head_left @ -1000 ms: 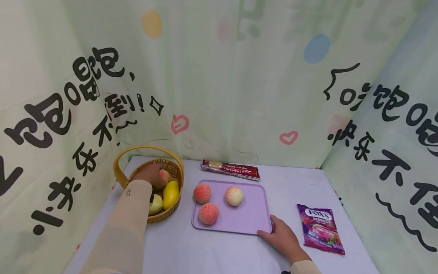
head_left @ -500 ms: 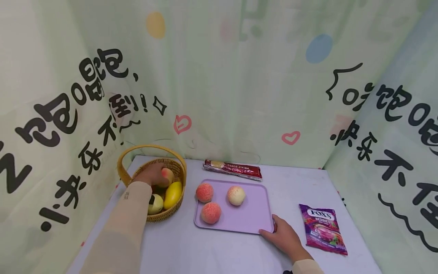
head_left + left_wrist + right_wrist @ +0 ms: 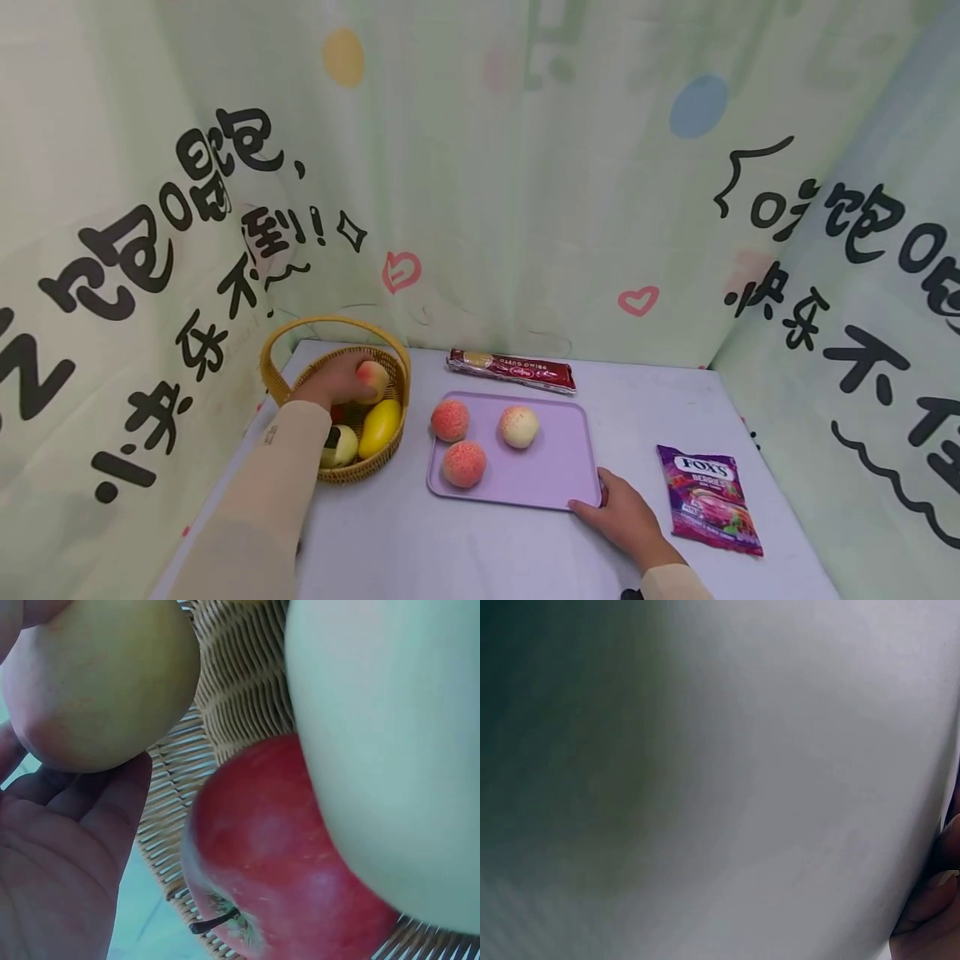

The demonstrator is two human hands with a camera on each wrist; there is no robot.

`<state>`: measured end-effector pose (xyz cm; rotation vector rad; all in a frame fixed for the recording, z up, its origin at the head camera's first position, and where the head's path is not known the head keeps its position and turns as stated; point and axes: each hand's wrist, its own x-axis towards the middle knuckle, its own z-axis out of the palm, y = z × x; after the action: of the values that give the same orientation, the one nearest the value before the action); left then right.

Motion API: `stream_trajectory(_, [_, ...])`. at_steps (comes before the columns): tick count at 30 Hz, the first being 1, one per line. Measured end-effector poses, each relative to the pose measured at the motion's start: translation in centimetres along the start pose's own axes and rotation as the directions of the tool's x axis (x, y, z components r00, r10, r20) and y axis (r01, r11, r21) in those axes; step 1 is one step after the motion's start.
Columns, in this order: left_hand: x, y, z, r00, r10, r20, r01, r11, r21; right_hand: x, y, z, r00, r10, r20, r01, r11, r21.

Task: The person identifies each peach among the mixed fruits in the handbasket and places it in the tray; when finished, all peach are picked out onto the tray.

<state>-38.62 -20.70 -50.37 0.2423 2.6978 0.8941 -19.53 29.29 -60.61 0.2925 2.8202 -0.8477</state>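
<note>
My left hand [image 3: 330, 382] is over the wicker basket [image 3: 401, 350], its fingers around a yellow and pink peach [image 3: 375, 379]. In the left wrist view, the peach [image 3: 105, 682] is up near the basket's rim, above a red apple [image 3: 270, 847]. A yellow mango-shaped fruit [image 3: 379, 429] and a pale green round fruit [image 3: 341, 447] lie lower in the basket. My right hand [image 3: 626, 518] grips the near right corner of the purple tray [image 3: 558, 467], thumb on top. Two pink, rough-skinned balls like peaches [image 3: 464, 464] and one cream one [image 3: 519, 427] sit on it.
Behind the tray lies a long dark red snack packet [image 3: 512, 371]. A purple Fox's candy bag [image 3: 711, 500] is on the white table to the right of my right hand. The basket's tall handle [image 3: 337, 319] arches at the back, and printed curtains surround the table.
My left hand has lifted the peach a little up and to the right inside the basket, and more of it shows. My right hand has kept its hold on the tray corner.
</note>
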Motion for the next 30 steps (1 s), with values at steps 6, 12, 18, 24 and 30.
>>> stream_trajectory(6, [-0.6, 0.2, 0.2, 1.000, 0.013, -0.023, -0.014, 0.999, -0.038, 0.0, 0.0, 0.1, 1.000, -0.008, -0.003, 0.008, 1.000, 0.003])
stream_trajectory(12, [-1.3, 0.4, 0.4, 0.997, 0.046, -0.056, -0.049, 0.997, -0.061, -0.2, -0.1, 0.1, 1.000, -0.004, 0.005, 0.004, 1.000, 0.008])
stream_trajectory(18, [-2.0, 0.9, 0.3, 0.994, 0.066, -0.089, -0.075, 0.992, -0.103, -0.2, -0.2, 0.0, 1.000, -0.006, 0.010, 0.006, 1.000, 0.006])
stream_trajectory(24, [-2.5, 1.0, 0.2, 0.986, 0.094, -0.136, -0.110, 0.987, -0.117, -0.1, -0.3, -0.1, 1.000, 0.003, 0.016, -0.003, 1.000, 0.003])
stream_trajectory(30, [-3.4, 1.6, -0.1, 0.984, 0.091, -0.153, -0.114, 0.982, -0.152, 0.1, -0.1, -0.1, 1.000, 0.011, 0.018, -0.011, 1.000, 0.000])
